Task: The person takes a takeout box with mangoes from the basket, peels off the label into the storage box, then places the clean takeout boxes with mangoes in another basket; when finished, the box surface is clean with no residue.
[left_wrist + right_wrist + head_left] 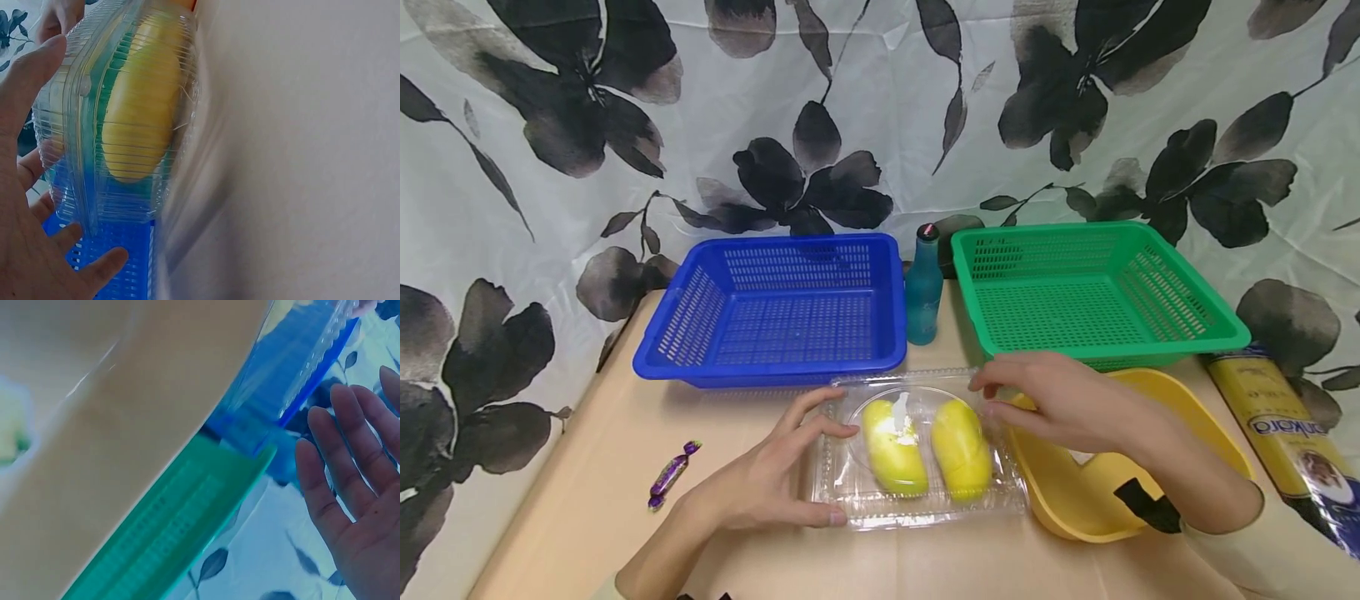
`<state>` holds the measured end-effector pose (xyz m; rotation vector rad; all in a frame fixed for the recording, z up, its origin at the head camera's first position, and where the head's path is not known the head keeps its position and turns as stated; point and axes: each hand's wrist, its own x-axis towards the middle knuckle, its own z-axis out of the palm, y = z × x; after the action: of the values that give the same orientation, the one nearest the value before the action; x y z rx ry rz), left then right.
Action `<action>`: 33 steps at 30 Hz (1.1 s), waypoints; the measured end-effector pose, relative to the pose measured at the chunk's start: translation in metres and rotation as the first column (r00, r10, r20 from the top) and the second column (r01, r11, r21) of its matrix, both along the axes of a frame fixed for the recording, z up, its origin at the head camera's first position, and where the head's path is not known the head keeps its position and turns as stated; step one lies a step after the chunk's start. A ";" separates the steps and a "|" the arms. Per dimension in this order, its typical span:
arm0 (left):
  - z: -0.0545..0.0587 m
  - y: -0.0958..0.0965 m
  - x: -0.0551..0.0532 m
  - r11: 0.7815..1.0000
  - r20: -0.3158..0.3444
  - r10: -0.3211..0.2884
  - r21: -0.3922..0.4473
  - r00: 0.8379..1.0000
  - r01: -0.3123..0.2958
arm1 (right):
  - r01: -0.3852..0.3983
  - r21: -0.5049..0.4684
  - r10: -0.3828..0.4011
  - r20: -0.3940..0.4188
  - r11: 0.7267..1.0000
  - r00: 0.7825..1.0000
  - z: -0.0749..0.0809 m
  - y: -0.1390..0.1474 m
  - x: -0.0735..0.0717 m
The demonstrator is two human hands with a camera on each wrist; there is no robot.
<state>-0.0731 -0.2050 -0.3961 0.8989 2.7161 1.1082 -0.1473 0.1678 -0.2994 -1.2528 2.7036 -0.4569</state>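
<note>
A clear plastic clamshell box (917, 521) lies on the table with two yellow mango-like fruits (895, 450) inside, seen through its lid. At the box's left side is my left hand (756, 479), thumb by the front corner and fingers spread toward the back. The left wrist view has that thumb (37, 69) at the rim and the other fingers loosely apart beside the ribbed wall. My right hand (1060, 404) reaches over the box's back right corner, fingertips right at the rim. Its fingers (350, 450) look nearly straight in the right wrist view.
Behind the box stand a blue basket (767, 375), a teal bottle (923, 292) and a green basket (1105, 342). A yellow basin (1067, 525) sits under my right forearm, beside a yellow-and-blue packet (1270, 408). At left lies a purple-wrapped candy (672, 475).
</note>
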 end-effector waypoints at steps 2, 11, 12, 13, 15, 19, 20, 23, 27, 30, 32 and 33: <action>0.000 0.000 0.001 1.000 -0.010 0.002 -0.004 1.000 -0.002 | -0.026 -0.006 0.025 -0.007 1.000 1.000 -0.002 -0.010 -0.001; -0.002 -0.001 0.002 1.000 -0.015 0.002 -0.009 1.000 -0.002 | -0.113 0.019 0.112 0.016 0.993 0.994 -0.008 -0.050 -0.005; -0.001 -0.001 0.002 1.000 -0.013 0.000 -0.006 1.000 -0.001 | -0.118 0.024 0.117 0.023 0.993 0.993 -0.009 -0.053 -0.006; -0.001 -0.001 0.002 1.000 -0.008 -0.001 -0.002 1.000 0.001 | -0.120 0.029 0.119 0.035 0.992 0.992 -0.010 -0.056 -0.008; -0.001 -0.001 0.002 1.000 -0.007 -0.006 0.002 1.000 0.006 | -0.132 0.032 0.130 0.044 0.991 0.991 -0.013 -0.060 -0.011; -0.001 -0.001 0.002 1.000 -0.018 -0.010 0.003 1.000 0.010 | -0.135 0.032 0.133 0.067 0.990 0.989 -0.018 -0.069 -0.016; -0.001 -0.001 0.002 1.000 -0.022 -0.009 0.003 1.000 0.009 | -0.136 0.032 0.133 0.072 0.990 0.988 -0.019 -0.071 -0.018; -0.002 -0.001 0.003 1.000 -0.018 -0.001 0.006 1.000 0.001 | -0.139 0.046 0.134 0.096 0.989 0.986 -0.020 -0.074 -0.020; -0.002 -0.001 0.002 1.000 -0.019 -0.003 0.008 1.000 0.003 | -0.179 0.045 0.175 0.072 0.983 0.982 -0.021 -0.072 -0.021; -0.002 -0.001 0.000 1.000 -0.025 -0.007 0.003 1.000 0.007 | -0.203 0.037 0.201 0.053 0.979 0.978 -0.023 -0.069 -0.021; -0.003 -0.001 -0.001 1.000 -0.026 -0.006 -0.001 1.000 0.006 | -0.206 0.030 0.204 0.060 0.978 0.977 -0.024 -0.068 -0.020; -0.004 -0.001 -0.001 1.000 -0.023 -0.005 0.000 1.000 0.005 | -0.206 0.028 0.204 0.063 0.978 0.977 -0.024 -0.068 -0.020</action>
<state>-0.0739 -0.2060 -0.3998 0.9234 2.7305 1.1034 -0.1672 0.0998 -0.3233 -1.4644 2.4873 -0.4139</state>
